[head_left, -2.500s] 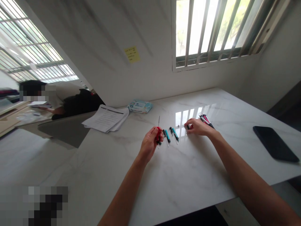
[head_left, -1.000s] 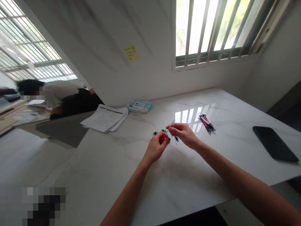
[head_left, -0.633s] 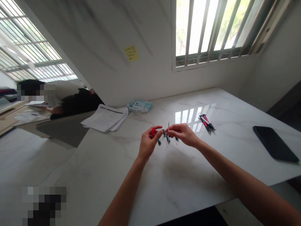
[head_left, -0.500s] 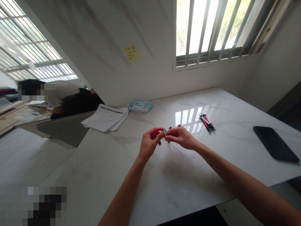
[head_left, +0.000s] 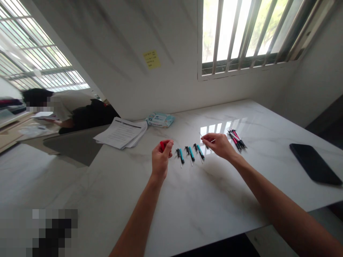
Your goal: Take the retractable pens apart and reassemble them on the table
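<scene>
My left hand is closed around a red pen barrel, whose end shows above the fingers. To the right, my right hand pinches a thin pen refill just above the tabletop. Between the hands lie three groups of pen parts in a row. Each group has a teal barrel, a short black piece and a slim white refill. Just beyond my right hand rests a bundle of pens in red, white and black.
A dark phone-like slab lies at the right of the marble table. Printed sheets and a blue wipes pack sit at the back left. Another person bends over a desk beyond the partition.
My hands have come apart. The right one moved right and away with the refill, the left moved slightly left with the red barrel. The row of teal pen parts is now uncovered.
</scene>
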Demonstrator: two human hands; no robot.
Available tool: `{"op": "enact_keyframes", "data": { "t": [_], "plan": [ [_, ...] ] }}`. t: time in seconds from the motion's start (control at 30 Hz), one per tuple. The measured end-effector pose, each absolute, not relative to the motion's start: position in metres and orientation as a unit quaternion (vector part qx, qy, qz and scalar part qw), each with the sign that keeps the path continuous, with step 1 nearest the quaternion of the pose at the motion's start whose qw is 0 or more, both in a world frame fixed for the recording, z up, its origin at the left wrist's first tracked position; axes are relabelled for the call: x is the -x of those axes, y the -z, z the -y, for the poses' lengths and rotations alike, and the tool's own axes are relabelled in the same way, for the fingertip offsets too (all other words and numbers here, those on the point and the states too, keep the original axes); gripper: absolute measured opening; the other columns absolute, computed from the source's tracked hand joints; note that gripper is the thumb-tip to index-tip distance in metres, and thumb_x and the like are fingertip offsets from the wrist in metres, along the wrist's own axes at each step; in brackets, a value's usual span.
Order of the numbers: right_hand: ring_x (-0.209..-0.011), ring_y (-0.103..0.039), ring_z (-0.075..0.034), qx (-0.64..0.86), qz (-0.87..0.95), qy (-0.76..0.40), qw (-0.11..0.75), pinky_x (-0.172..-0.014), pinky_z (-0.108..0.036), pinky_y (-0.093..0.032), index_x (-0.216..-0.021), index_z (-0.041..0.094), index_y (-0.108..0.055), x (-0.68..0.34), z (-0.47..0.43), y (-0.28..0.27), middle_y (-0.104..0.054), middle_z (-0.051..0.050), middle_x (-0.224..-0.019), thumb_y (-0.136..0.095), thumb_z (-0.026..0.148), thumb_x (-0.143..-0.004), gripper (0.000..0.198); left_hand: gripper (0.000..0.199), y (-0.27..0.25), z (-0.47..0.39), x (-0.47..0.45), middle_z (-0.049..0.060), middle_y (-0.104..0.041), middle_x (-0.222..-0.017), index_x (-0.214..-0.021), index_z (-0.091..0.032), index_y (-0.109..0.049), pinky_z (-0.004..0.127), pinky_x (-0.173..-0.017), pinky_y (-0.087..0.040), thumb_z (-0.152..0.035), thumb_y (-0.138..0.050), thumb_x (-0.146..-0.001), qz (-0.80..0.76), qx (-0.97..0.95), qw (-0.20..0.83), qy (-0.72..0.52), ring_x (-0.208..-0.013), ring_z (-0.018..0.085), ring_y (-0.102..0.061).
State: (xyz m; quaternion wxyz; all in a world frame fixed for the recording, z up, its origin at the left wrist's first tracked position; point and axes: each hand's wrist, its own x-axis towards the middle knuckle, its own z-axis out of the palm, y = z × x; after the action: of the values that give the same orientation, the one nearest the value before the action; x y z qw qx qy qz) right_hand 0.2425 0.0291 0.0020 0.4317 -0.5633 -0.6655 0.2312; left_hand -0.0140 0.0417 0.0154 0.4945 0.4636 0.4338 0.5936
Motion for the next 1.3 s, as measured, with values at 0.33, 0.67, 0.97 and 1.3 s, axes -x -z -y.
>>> {"op": "enact_keyframes", "data": {
  "t": [0.33, 0.67, 0.97, 1.3],
  "plan": [
    [-0.084, -0.071, -0.021, 0.725, 0.626, -0.203, 0.204, -0.065, -0.027, -0.046, -0.124, 0.02, -0.067, -0.279, -0.042, 0.018, -0.079, -0.007, -0.098, -0.071, 0.028, -0.088, 0.037, 0.035, -0.012, -0.033, 0.005, -0.002, -0.058, -0.07, -0.09, -0.016, -0.076, 0.02, -0.056, -0.038, -0.048, -0.08, -0.078, -0.454, -0.546, 0.455, -0.537, -0.06, 0.009, -0.046],
    [-0.079, -0.073, -0.022, 0.696, 0.636, -0.211, 0.256, -0.063, -0.027, -0.047, -0.107, 0.019, -0.076, -0.278, -0.044, 0.02, -0.08, -0.01, -0.096, -0.058, 0.03, -0.096, 0.024, 0.035, -0.013, -0.033, 0.008, -0.002, -0.06, -0.072, -0.091, -0.017, -0.076, 0.021, -0.057, -0.038, -0.048, -0.08, -0.078, -0.456, -0.544, 0.461, -0.532, -0.06, 0.009, -0.047],
    [-0.078, -0.07, -0.018, 0.54, 0.709, -0.255, 0.375, -0.07, -0.03, -0.054, -0.111, 0.022, -0.073, -0.261, -0.037, 0.008, -0.076, -0.006, -0.092, -0.068, 0.034, -0.092, 0.023, 0.037, -0.011, -0.031, 0.003, -0.001, -0.063, -0.069, -0.092, -0.015, -0.079, 0.023, -0.054, -0.035, -0.05, -0.08, -0.077, -0.457, -0.576, 0.496, -0.462, -0.057, 0.009, -0.044],
    [-0.08, -0.065, -0.016, 0.373, 0.789, -0.26, 0.414, -0.074, -0.031, -0.054, -0.114, 0.025, -0.07, -0.2, 0.001, -0.015, -0.073, -0.003, -0.097, -0.071, 0.025, -0.091, 0.023, 0.044, -0.007, -0.023, -0.005, -0.002, -0.054, -0.062, -0.081, -0.015, -0.078, 0.023, -0.053, -0.03, -0.058, -0.074, -0.081, -0.444, -0.632, 0.494, -0.4, -0.057, 0.01, -0.041]
  ]
}}
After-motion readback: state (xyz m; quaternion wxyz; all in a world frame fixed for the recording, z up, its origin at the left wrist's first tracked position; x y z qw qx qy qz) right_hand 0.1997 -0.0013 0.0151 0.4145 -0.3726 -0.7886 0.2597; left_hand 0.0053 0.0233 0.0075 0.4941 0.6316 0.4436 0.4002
